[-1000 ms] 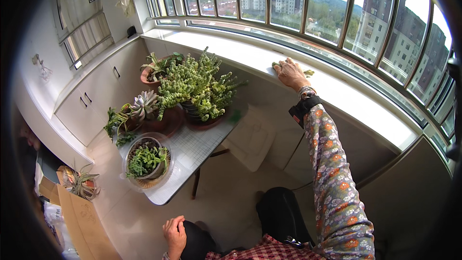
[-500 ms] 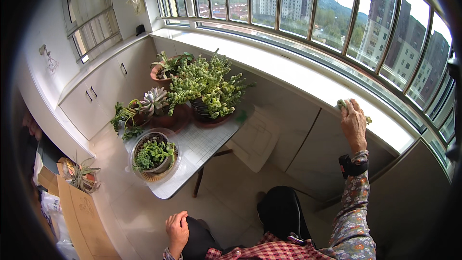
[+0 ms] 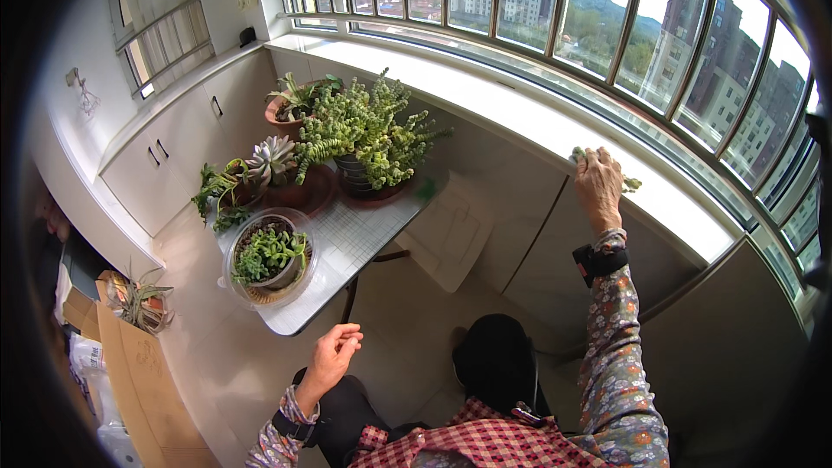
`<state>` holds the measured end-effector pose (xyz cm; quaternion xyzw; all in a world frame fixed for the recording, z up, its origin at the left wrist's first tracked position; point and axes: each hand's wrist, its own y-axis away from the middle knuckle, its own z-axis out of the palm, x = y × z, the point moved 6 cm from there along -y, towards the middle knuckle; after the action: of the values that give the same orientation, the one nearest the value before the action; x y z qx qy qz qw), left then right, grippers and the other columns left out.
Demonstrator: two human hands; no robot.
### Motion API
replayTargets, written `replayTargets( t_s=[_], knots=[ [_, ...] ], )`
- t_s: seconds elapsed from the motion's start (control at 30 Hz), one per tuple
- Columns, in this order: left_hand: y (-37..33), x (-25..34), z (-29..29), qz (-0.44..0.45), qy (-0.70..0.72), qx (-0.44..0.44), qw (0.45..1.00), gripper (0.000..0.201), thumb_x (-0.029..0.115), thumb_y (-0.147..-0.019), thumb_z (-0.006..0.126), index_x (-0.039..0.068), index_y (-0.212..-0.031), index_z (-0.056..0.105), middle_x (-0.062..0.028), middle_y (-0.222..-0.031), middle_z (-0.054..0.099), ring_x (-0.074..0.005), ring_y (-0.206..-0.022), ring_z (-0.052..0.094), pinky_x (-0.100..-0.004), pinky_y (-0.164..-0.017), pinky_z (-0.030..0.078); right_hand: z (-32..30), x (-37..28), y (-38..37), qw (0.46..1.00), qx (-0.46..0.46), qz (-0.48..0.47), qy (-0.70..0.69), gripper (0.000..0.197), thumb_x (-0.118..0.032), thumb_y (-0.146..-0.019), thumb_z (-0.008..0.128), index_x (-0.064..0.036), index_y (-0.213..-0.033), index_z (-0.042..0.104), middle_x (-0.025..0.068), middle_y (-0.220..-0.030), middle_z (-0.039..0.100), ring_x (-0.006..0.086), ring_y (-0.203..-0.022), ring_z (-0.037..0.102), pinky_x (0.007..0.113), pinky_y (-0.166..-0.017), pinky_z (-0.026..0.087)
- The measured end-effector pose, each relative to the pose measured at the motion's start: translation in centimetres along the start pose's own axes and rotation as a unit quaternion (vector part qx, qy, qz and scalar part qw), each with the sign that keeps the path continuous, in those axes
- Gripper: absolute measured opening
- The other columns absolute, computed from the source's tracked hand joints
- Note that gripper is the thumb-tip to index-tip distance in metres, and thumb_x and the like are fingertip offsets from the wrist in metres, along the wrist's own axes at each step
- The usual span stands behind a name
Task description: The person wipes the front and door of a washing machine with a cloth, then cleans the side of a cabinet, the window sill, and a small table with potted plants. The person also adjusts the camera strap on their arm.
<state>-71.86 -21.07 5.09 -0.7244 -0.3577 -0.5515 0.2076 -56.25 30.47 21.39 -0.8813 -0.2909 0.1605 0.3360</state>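
My right hand rests on the white windowsill, closed over a crumpled greenish cloth. Only the cloth's ends show on both sides of the hand; the middle is hidden under it. My left hand hangs in the air above my lap, near the front edge of the small folding table. Its fingers are loosely stretched and nothing is in them. Closest to that hand is a potted green succulent in a clear plastic tray on the table.
Behind it stand a large bushy succulent, a pale rosette succulent and a terracotta pot. A folded white panel leans below the sill. Metal bars line the window. A cardboard box is at the left.
My right hand has slid the cloth leftward along the sill. My left hand has risen toward the table, its fingers now more stretched out. The whole view has shifted slightly.
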Motion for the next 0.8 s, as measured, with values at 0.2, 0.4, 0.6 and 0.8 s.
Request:
replayTargets(
  t_s=[0.2, 0.4, 0.6, 0.8],
  knots=[
    [-12.4, 16.4, 9.4, 0.179, 0.129, -0.134, 0.966, 0.026, 0.012, -0.1, 0.056, 0.0, -0.122, 0.059, -0.008, -0.108, 0.067, -0.0129, -0.095, 0.064, -0.0269, -0.085, 0.053, 3.1, -8.9, -2.2, 0.994, -0.023, -0.075, -0.077, 0.037, -0.032, -0.095, 0.055, -0.0103, -0.123, 0.065, 0.0176, -0.133, 0.057, 0.0418, -0.12, 0.053, 0.05, -0.102, 0.041],
    [-22.8, 26.6, 18.2, 0.236, 0.045, -0.066, 0.968, 0.025, 0.017, -0.095, 0.061, 0.001, -0.113, 0.064, -0.0055, -0.101, 0.07, -0.0123, -0.09, 0.065, -0.0272, -0.079, 0.053, -0.6, -3.1, 0.4, 0.99, 0.009, -0.099, -0.095, 0.035, -0.03, -0.095, 0.057, -0.0124, -0.123, 0.065, 0.0126, -0.13, 0.059, 0.0346, -0.119, 0.056, 0.047, -0.102, 0.042],
    [-27.9, 30.7, 25.4, 0.305, -0.006, -0.034, 0.952, 0.027, 0.021, -0.094, 0.062, 0.001, -0.112, 0.067, -0.012, -0.102, 0.072, -0.0209, -0.095, 0.068, -0.0329, -0.088, 0.052, -5.3, 8.4, 2.3, 0.996, -0.04, 0.053, -0.053, 0.036, -0.032, -0.098, 0.049, -0.0086, -0.122, 0.065, 0.0127, -0.132, 0.059, 0.0338, -0.12, 0.056, 0.047, -0.102, 0.042],
    [-30.1, 31.2, 31.6, 0.313, -0.155, -0.015, 0.937, 0.027, 0.034, -0.095, 0.056, 0.014, -0.104, 0.071, -0.0048, -0.085, 0.073, -0.0206, -0.089, 0.068, -0.0384, -0.091, 0.045, -5.4, 13.8, 2.0, 0.985, -0.037, 0.166, -0.016, 0.038, -0.03, -0.097, 0.047, -0.0053, -0.119, 0.066, 0.02, -0.132, 0.058, 0.0389, -0.121, 0.053, 0.046, -0.104, 0.04]
  ],
)
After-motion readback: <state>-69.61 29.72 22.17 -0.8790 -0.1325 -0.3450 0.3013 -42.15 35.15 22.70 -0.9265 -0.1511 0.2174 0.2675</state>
